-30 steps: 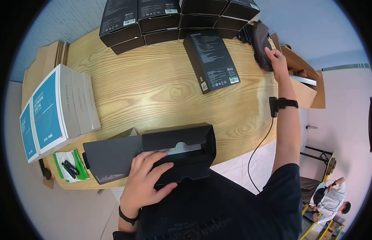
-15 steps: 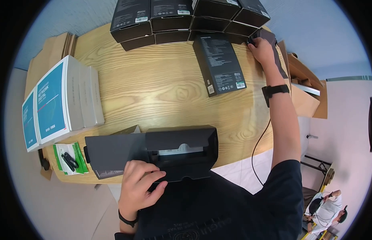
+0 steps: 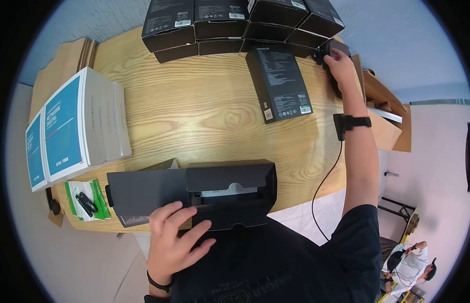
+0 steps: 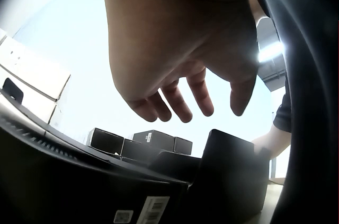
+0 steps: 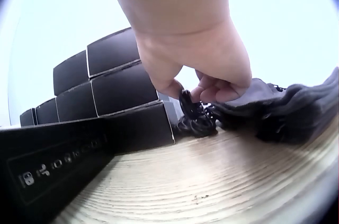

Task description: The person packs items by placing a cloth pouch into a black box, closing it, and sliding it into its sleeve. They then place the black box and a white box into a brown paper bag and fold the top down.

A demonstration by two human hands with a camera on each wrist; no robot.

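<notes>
At the far right corner of the table, my right hand (image 3: 342, 69) pinches a loop of a coiled black cable (image 5: 197, 124) between thumb and fingers. Right beside the coil lies a dark soft pouch (image 5: 296, 110), partly behind the hand. My left hand (image 3: 175, 238) hovers with loosely spread fingers at the near edge of an open black box (image 3: 235, 218). Something pale shows inside that box, and its long dark flap (image 3: 146, 192) extends to the left. In the left wrist view the left palm (image 4: 180, 49) is bare, above the box.
Black boxes (image 3: 220, 28) are stacked along the back, with a single black box (image 3: 280, 83) lying in front. White-and-blue boxes (image 3: 65, 131) stand at left, beside a green-and-white packet (image 3: 87, 200). An open cardboard carton (image 3: 384, 118) sits at right. Another person (image 3: 409, 265) is beyond.
My right hand has gone from gripping the dark pouch to pinching the cable beside it. My left hand has drawn back from the box opening toward the lower left, fingers spreading.
</notes>
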